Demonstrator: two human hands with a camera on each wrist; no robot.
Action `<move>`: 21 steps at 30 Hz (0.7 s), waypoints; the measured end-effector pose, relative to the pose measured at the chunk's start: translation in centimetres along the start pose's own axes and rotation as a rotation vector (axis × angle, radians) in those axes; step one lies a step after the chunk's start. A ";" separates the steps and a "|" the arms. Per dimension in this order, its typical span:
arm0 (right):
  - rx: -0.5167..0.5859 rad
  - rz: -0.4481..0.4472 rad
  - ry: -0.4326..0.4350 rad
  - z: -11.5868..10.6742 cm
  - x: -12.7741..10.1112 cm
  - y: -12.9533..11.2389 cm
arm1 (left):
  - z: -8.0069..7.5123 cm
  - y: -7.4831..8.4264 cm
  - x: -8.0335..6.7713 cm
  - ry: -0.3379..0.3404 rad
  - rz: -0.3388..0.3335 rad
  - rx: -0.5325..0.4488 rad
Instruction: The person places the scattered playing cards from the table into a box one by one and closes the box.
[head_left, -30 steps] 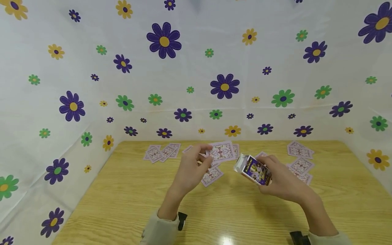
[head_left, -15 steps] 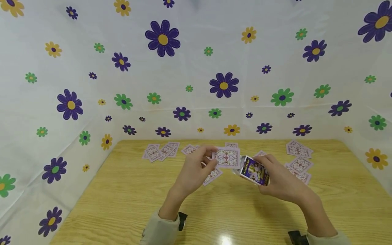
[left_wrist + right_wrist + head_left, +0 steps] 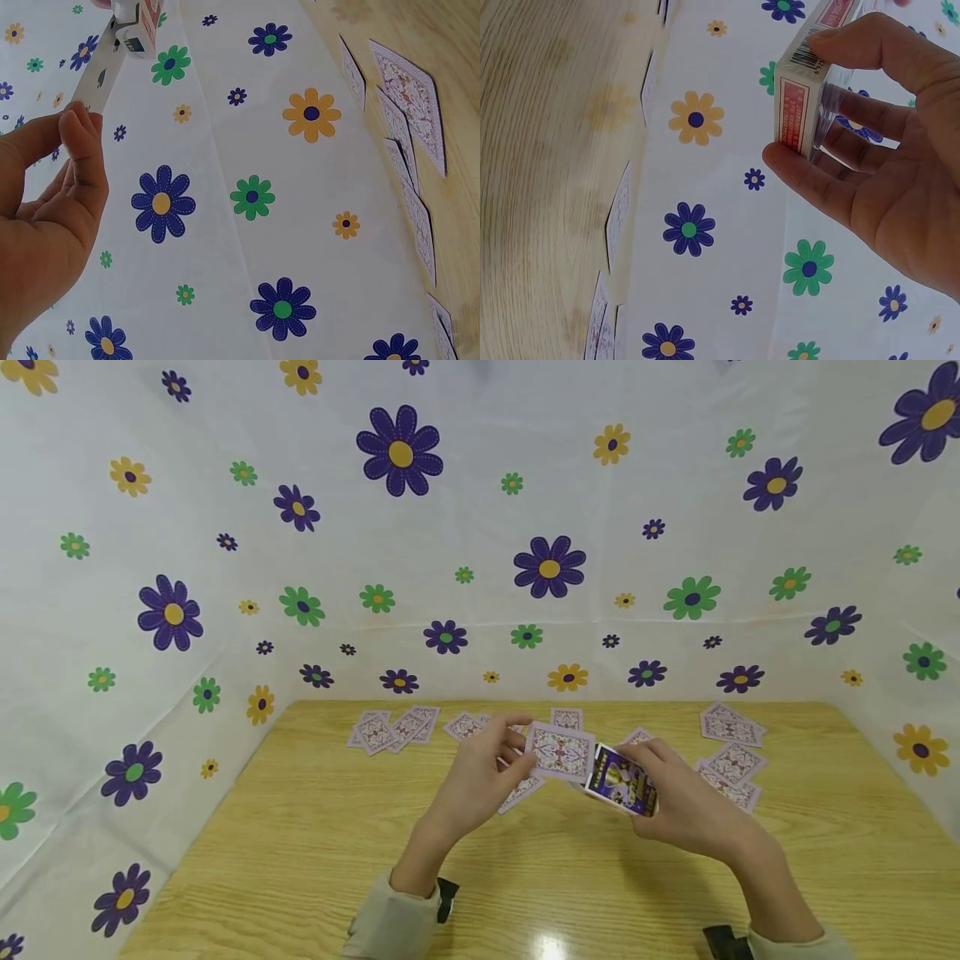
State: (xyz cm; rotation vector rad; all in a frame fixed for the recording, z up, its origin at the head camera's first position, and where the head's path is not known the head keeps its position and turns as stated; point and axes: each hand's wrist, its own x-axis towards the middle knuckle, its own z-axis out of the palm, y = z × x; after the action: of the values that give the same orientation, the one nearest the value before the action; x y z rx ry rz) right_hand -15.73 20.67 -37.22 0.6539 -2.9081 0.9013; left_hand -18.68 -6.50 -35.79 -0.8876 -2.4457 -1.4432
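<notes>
My left hand point(image 3: 480, 772) pinches a playing card point(image 3: 561, 753) by its left edge, patterned back toward the head camera. The card's white face with dark pips shows in the left wrist view, where my thumb and fingertips grip the card point(image 3: 96, 81). In my right hand point(image 3: 690, 802) is a card box point(image 3: 622, 779) with a purple and yellow front. Its mouth is tilted toward the left, and the card's right edge overlaps that end in the head view. My thumb and fingers hold the box point(image 3: 799, 90) by its sides in the right wrist view.
Patterned playing cards lie back up on the wooden table point(image 3: 300, 860): a left group point(image 3: 390, 732), a single card point(image 3: 567, 718) at the back middle, and right groups point(image 3: 731, 727). More cards point(image 3: 521, 792) lie partly hidden behind my left hand. A flowered cloth point(image 3: 465, 527) hangs around the table.
The card in my left hand has moved right and slightly down, up to the mouth of the box. My right hand has stayed nearly still with the box.
</notes>
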 end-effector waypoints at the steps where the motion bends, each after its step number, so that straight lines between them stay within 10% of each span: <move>1: -0.001 -0.002 -0.001 0.0 0.0 0.0 | 0.0 0.0 0.0 0.001 -0.004 -0.002; 21: -0.006 -0.023 -0.007 0.0 -0.1 -0.4 | -0.1 -0.2 0.0 -0.007 0.006 0.066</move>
State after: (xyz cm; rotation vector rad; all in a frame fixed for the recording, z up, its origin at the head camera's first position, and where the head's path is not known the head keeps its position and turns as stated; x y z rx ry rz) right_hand -15.42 20.39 -37.05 0.6896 -2.9024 0.8887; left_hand -18.76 -6.66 -35.87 -0.8868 -2.4780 -1.3511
